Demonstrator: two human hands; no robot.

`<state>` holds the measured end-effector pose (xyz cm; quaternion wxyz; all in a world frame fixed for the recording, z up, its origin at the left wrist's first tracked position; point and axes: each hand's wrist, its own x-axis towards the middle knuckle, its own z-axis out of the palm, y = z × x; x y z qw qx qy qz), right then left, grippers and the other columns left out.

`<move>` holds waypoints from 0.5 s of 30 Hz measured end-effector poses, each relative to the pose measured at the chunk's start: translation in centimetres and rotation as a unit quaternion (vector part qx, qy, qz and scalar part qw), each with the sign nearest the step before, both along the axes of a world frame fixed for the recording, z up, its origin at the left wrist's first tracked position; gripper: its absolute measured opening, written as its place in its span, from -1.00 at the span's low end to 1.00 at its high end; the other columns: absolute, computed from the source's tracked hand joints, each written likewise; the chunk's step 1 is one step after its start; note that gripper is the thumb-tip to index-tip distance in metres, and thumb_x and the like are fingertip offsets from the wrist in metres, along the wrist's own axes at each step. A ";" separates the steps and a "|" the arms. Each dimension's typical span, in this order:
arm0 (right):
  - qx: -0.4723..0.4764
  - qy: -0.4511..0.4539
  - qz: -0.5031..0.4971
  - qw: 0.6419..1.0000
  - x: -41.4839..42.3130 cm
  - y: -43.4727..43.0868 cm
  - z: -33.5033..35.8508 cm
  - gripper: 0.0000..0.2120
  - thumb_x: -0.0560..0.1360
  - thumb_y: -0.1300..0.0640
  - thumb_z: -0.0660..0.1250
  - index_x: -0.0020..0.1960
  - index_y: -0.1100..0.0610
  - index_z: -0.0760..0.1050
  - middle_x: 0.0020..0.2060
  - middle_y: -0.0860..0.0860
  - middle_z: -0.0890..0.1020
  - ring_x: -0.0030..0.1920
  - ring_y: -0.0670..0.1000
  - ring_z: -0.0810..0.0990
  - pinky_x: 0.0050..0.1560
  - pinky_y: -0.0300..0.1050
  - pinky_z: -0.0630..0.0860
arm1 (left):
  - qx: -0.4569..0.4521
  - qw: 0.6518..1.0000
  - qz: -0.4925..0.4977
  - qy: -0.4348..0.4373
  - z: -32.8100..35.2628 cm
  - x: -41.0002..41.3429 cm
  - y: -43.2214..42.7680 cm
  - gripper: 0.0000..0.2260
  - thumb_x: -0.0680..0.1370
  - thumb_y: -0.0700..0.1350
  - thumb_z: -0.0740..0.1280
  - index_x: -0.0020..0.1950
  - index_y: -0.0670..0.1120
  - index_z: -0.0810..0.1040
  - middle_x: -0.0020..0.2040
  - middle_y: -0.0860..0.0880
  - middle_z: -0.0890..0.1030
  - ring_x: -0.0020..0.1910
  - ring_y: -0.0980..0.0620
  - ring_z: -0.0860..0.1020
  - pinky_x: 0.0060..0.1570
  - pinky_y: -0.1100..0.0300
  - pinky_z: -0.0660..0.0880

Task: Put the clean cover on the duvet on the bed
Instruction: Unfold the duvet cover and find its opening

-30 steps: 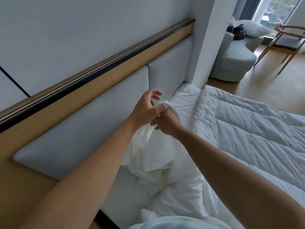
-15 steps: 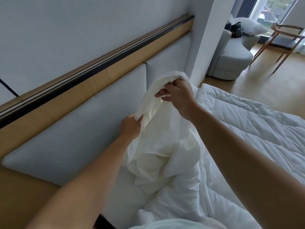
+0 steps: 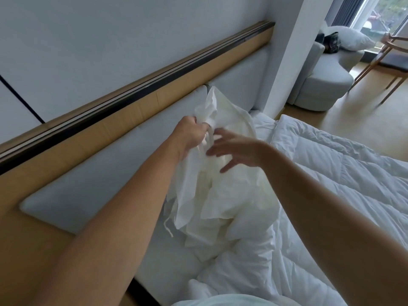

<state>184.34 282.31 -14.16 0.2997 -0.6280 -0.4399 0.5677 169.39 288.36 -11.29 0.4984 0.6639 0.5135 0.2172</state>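
Quilted white duvet [image 3: 331, 184] lies on the bed at right, with the padded grey headboard [image 3: 106, 177] at left. The duvet cover [image 3: 220, 206] (white, bunched) hangs between them, its lower folds resting on the duvet. Left hand [image 3: 192, 133] is clenched on the cover's top, holding it up. Right hand [image 3: 238, 149] is just beside it, fingers spread and loose, blurred — cannot tell if it touches the cloth. A thin tie string [image 3: 167, 226] dangles at the cover's left edge.

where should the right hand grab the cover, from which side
Probably the bunched top edge beside the left hand, coming from the duvet side: the cover hangs gathered from that grip, and the open right hand sits level with it.
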 end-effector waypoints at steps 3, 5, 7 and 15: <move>0.033 -0.166 0.052 0.984 -2.9 -0.3 -1.7 -0.31 0.36 -0.13 0.58 0.40 -0.04 0.39 0.09 -0.09 0.59 0.05 0.02 0.63 -0.15 0.06 0.71 | 0.029 0.999 -0.013 0.026 -0.2 0.9 -0.8 -0.73 0.63 -0.10 0.30 0.30 -0.16 0.53 0.12 -0.11 0.62 0.00 -0.08 0.58 0.05 0.05 0.55; 0.095 -0.213 -0.045 0.971 -3.9 0.2 -2.9 -0.68 0.54 0.08 0.43 0.23 0.19 0.53 -0.06 0.08 0.67 -0.14 0.10 0.71 -0.22 0.10 0.70 | 0.046 0.998 -0.038 0.011 -0.4 1.0 -1.6 -0.75 0.64 -0.10 0.27 0.28 -0.13 0.56 0.12 -0.11 0.63 0.03 -0.09 0.60 0.11 0.00 0.59; 0.123 -0.216 -0.106 0.963 -3.4 0.2 -4.0 -0.80 0.57 0.28 0.25 0.10 0.30 0.60 -0.18 0.17 0.70 -0.25 0.12 0.72 -0.20 0.11 0.69 | 0.046 0.995 -0.087 -0.020 -0.8 0.0 -1.8 -0.74 0.61 -0.08 0.30 0.29 -0.05 0.56 0.10 -0.07 0.63 0.05 -0.06 0.61 0.06 0.00 0.65; 0.192 -0.181 -0.162 0.951 -0.7 0.6 -1.8 -0.79 0.43 0.28 0.31 -0.24 0.03 0.62 -0.35 -0.07 0.69 -0.29 -0.03 0.70 -0.18 0.06 0.68 | 0.082 0.983 -0.158 0.051 -7.9 -2.2 -2.1 -0.54 0.45 -0.03 0.55 0.32 0.09 0.52 0.20 0.06 0.61 0.19 0.04 0.58 0.21 0.06 0.53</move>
